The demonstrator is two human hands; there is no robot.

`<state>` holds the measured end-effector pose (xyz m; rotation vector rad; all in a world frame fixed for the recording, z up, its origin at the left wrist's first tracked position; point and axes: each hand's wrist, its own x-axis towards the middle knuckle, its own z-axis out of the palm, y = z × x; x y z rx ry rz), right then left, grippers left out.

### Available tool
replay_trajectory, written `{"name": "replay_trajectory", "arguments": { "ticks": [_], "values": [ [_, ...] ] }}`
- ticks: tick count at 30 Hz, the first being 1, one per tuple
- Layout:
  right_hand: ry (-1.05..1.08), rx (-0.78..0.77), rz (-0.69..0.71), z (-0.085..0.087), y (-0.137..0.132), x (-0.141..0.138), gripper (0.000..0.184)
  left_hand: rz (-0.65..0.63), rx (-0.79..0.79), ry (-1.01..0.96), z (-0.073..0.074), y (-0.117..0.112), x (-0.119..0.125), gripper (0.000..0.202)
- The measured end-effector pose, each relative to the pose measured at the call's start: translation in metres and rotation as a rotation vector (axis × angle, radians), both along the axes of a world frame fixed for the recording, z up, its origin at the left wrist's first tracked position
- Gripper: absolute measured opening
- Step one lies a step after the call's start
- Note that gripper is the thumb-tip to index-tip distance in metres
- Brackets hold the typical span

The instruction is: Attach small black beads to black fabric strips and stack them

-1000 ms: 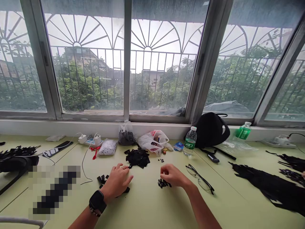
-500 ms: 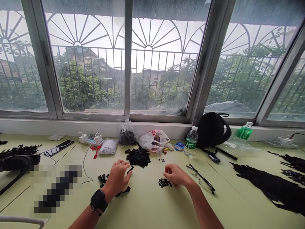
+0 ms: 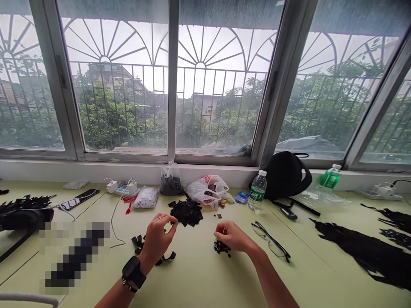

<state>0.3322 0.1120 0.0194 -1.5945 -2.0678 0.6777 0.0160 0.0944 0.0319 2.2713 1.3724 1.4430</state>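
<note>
My left hand (image 3: 159, 239) is raised a little above the pale green table (image 3: 199, 282), its fingertips pinched at the edge of a pile of black fabric pieces (image 3: 186, 211); what it pinches is too small to name. A black watch sits on that wrist. Under the left hand lie a few black folded strips (image 3: 138, 243). My right hand (image 3: 231, 236) is curled with its fingers closed just above a small heap of black beads (image 3: 221, 247). Whether it holds a bead is hidden.
Eyeglasses (image 3: 270, 241) lie right of my right hand. Along the sill stand a water bottle (image 3: 257, 190), a white plastic bag (image 3: 207, 190), a clear bag (image 3: 170, 182), chargers (image 3: 122, 187) and a black bag (image 3: 285, 175). A phone (image 3: 78, 199) lies left, black fringed fabric (image 3: 362, 252) right.
My left hand has lifted off the folded strips and pinched near the fabric pile. My right hand has shifted slightly left over the beads.
</note>
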Motion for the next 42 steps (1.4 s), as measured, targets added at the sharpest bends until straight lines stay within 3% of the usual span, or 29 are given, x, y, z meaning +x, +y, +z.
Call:
{"name": "replay_trajectory", "arguments": {
  "ticks": [5, 9, 14, 19, 26, 34, 37, 40, 42],
  "values": [
    [0.019, 0.010, 0.066, 0.000, -0.002, -0.005, 0.020, -0.013, -0.014, -0.032, 0.001, -0.004, 0.005, 0.014],
    [0.018, 0.137, 0.024, 0.005, -0.004, -0.015, 0.022, -0.036, -0.067, -0.081, -0.001, -0.005, 0.009, 0.014],
    [0.222, 0.265, 0.079, 0.008, -0.014, -0.046, 0.021, -0.107, -0.160, -0.202, -0.007, -0.006, 0.016, 0.013],
    [0.409, 0.319, 0.205, 0.005, -0.028, -0.077, 0.055, -0.171, -0.232, -0.251, -0.008, -0.010, 0.021, 0.014],
    [0.461, 0.344, 0.196, -0.003, -0.032, -0.099, 0.026, -0.269, -0.308, -0.314, -0.009, -0.011, 0.026, 0.017],
    [0.488, 0.355, 0.149, -0.005, -0.035, -0.107, 0.030, -0.314, -0.295, -0.360, -0.004, -0.013, 0.026, 0.021],
    [0.507, 0.416, 0.071, 0.011, -0.037, -0.107, 0.029, -0.284, -0.301, -0.356, -0.004, -0.014, 0.027, 0.022],
    [0.603, 0.501, -0.015, 0.047, -0.052, -0.107, 0.032, -0.269, -0.296, -0.358, -0.006, -0.014, 0.029, 0.022],
    [0.701, 0.537, 0.001, 0.073, -0.074, -0.107, 0.036, -0.273, -0.295, -0.359, -0.007, -0.015, 0.031, 0.021]
  ]
}}
